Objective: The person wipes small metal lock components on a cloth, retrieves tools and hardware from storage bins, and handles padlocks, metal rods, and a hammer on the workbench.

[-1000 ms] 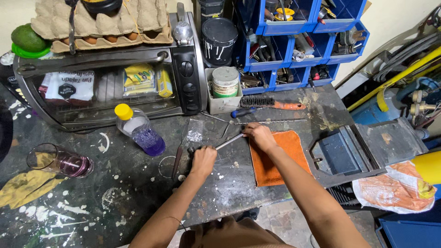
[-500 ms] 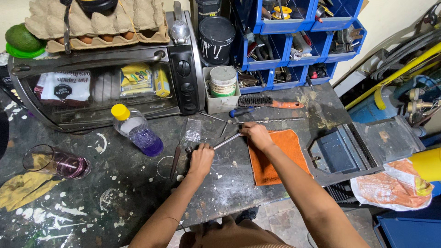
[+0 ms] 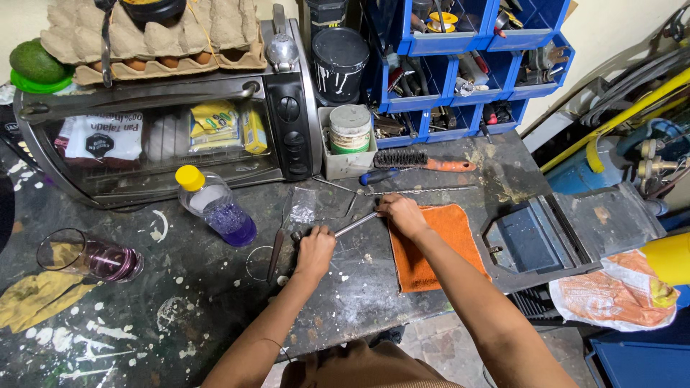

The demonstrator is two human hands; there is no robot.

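Hands meet over a thin metal rod (image 3: 353,225) lying on the paint-spattered workbench (image 3: 215,309). The right hand (image 3: 402,214) has its fingers curled shut around the rod's end at the top edge of an orange cloth (image 3: 431,244). The left hand (image 3: 315,248) is closed over the other end, where a small dark fitting seems to sit; whether those fingers truly clamp it cannot be told.

The likely trouble is a slip: the rod is slim and smooth, and a twist or a push along it could jerk it free and drive the knuckles into the bench. At ten o'clock from the left hand, a bottle (image 3: 215,208) with purple liquid and a yellow cap lies near enough to be knocked. At twelve o'clock from the right hand, a long drill bit (image 3: 420,191) and a wire brush (image 3: 420,159) lie loose, ready to roll or snag.
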